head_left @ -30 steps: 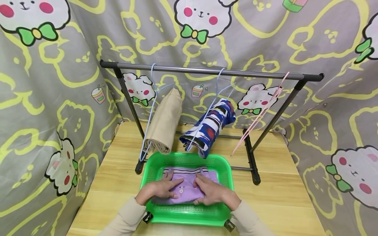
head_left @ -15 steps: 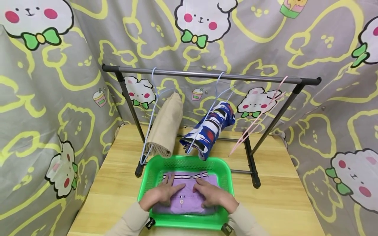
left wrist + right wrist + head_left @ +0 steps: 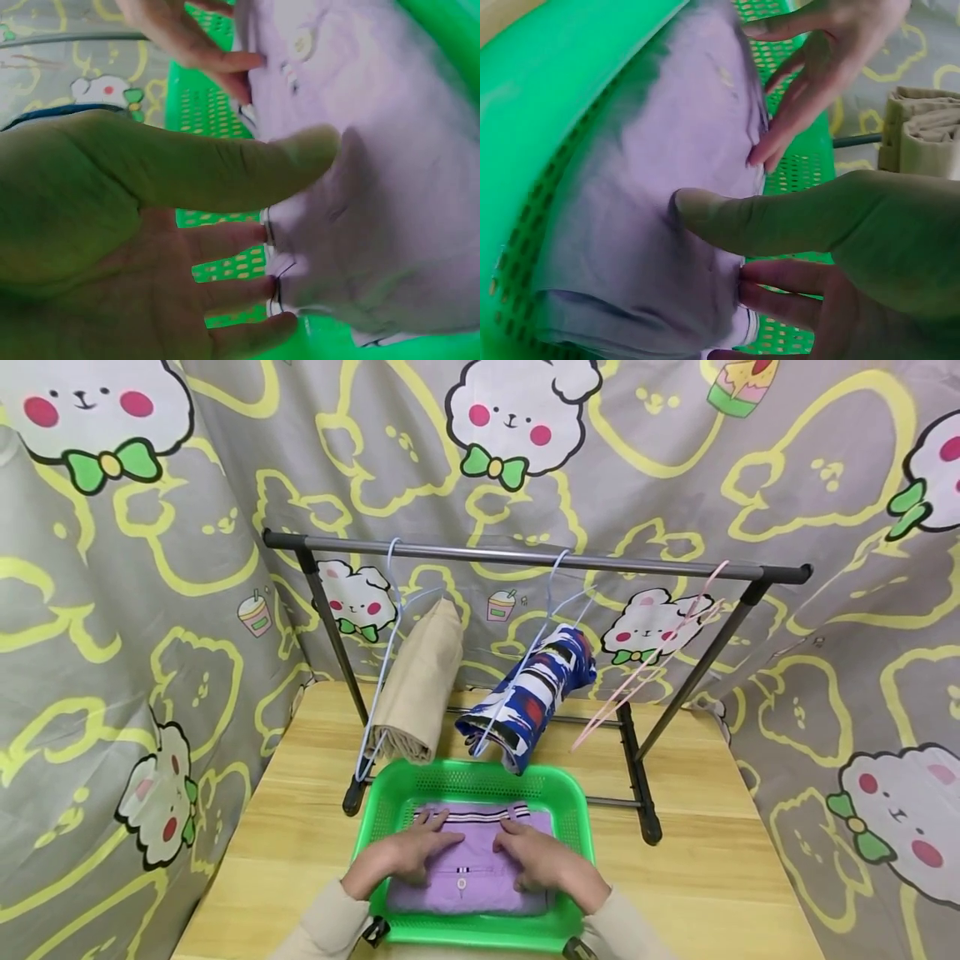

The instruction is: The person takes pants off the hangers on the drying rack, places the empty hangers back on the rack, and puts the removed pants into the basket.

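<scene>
The left hand and right hand rest on a folded purple garment in the green basket, fingers extended, gripping nothing; I'd guess it's soft, light, best lifted from both ends.

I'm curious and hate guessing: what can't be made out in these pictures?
Head view: floor of the green basket, where the folded lilac garment covers it.
Head view: full shape of the beige garment, hidden by its folds.
Head view: rest of the sleeves, cut off by bottom edge.
Right wrist view: part of right hand, cut off by bottom edge.
</scene>
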Motion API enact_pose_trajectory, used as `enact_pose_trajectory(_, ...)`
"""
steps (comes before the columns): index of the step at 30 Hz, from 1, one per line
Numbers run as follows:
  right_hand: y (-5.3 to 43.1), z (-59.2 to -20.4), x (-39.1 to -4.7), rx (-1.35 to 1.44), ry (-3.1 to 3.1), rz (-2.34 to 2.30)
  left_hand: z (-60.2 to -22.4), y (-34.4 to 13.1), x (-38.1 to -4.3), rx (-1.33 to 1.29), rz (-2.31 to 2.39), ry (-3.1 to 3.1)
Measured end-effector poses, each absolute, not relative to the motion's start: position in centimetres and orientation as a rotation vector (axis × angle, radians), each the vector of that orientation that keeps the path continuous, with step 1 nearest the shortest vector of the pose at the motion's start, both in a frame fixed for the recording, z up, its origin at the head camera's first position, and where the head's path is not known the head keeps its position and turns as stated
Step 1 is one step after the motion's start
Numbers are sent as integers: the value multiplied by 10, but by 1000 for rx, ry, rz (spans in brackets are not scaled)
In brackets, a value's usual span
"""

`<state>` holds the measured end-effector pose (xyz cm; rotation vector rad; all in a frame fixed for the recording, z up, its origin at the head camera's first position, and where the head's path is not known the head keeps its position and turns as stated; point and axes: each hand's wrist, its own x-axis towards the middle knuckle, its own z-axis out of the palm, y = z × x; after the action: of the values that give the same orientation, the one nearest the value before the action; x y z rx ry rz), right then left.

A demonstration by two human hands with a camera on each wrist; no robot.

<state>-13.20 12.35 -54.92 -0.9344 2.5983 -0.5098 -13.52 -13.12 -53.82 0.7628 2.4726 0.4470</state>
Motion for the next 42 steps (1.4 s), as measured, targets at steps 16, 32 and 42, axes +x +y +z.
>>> enact_pose_trajectory(16,138,-495,-142,-967,2845,-1204,-496,-199,-151,959,1049,2507)
enact_pose_trajectory(32,101,-425,-144,-667,2668,-1946,-455,-265,-202,489,1279,3093)
enact_pose_trajectory(42,88,-399,-148,-492,2190,-2177,-428,-251,-246,389,1888,2883)
